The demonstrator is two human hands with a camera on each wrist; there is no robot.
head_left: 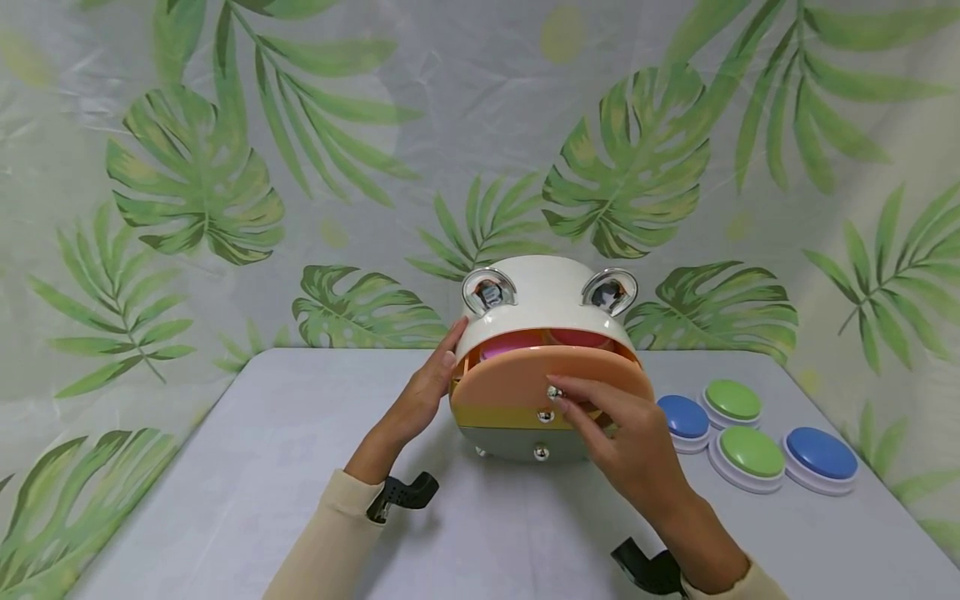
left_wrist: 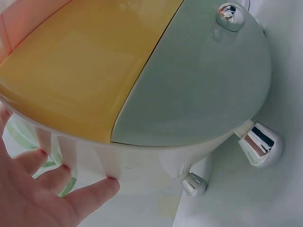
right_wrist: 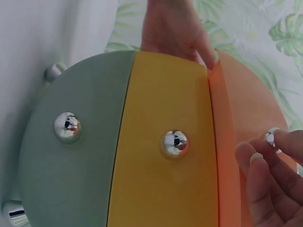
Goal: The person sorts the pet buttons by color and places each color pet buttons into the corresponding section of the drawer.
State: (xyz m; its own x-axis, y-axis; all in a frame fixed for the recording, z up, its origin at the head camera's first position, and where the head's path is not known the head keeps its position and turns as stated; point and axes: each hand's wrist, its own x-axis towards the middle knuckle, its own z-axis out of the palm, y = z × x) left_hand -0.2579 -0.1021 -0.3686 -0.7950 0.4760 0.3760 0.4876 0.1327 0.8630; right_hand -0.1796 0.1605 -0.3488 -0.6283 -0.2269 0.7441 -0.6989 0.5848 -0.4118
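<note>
A rounded white toy-like chest of drawers [head_left: 536,287] with chrome eye-shaped rings stands on the table on small chrome feet. Its front has an orange top drawer [head_left: 495,379], a yellow middle drawer [left_wrist: 90,61] and a grey-green bottom drawer [right_wrist: 90,90], each with a round silver knob. The orange drawer is partly pulled out; pink and red round things [head_left: 517,342] show inside. My right hand [head_left: 630,433] pinches the orange drawer's silver knob [head_left: 554,392] between thumb and finger. My left hand [head_left: 423,396] touches the chest's left side with its fingers extended.
To the right of the chest sit two blue buttons [head_left: 822,454] and two green buttons [head_left: 750,452] on white bases. Behind the white table [head_left: 315,400] hangs a leaf-patterned cloth [head_left: 480,125]. Each wrist wears a black strap mount [head_left: 408,492].
</note>
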